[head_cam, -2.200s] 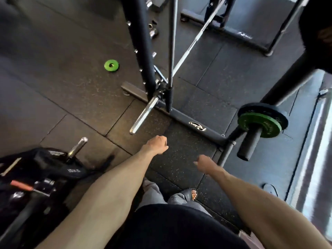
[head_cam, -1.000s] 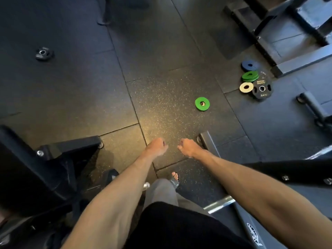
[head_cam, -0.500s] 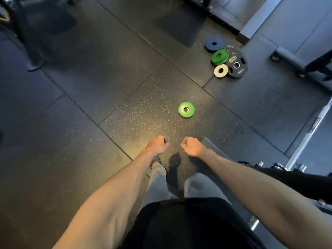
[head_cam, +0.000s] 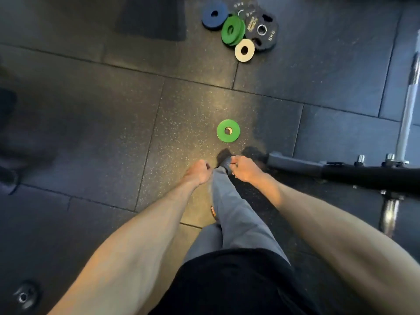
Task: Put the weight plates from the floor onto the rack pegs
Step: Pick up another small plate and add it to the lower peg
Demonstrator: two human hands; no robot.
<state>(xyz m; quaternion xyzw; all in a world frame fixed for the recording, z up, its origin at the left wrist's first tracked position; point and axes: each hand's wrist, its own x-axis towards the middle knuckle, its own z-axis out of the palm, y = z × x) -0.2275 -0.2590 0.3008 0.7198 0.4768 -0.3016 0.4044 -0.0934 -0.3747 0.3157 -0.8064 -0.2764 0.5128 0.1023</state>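
Observation:
A small green weight plate (head_cam: pixel 228 130) lies flat on the rubber floor just ahead of my hands. Farther ahead sits a pile of plates: a blue plate (head_cam: pixel 214 15), a green stack (head_cam: pixel 233 30), a black 5 kg plate (head_cam: pixel 261 28) and a cream plate (head_cam: pixel 244 50). My left hand (head_cam: pixel 197 171) and my right hand (head_cam: pixel 244 168) are held out in front of me, both curled into fists and holding nothing. My right leg steps forward between them. No rack peg with plates is in view.
The rack's grey floor foot (head_cam: pixel 293 163) and a black tube (head_cam: pixel 372 178) run along the right. A chrome barbell (head_cam: pixel 409 98) lies at the right edge. Another small black plate (head_cam: pixel 25 296) lies at the bottom left.
I have turned away from the rack and walked toward the plates; the lone green plate and the pile now sit closer and more central. Both hands stay curled and hold nothing.

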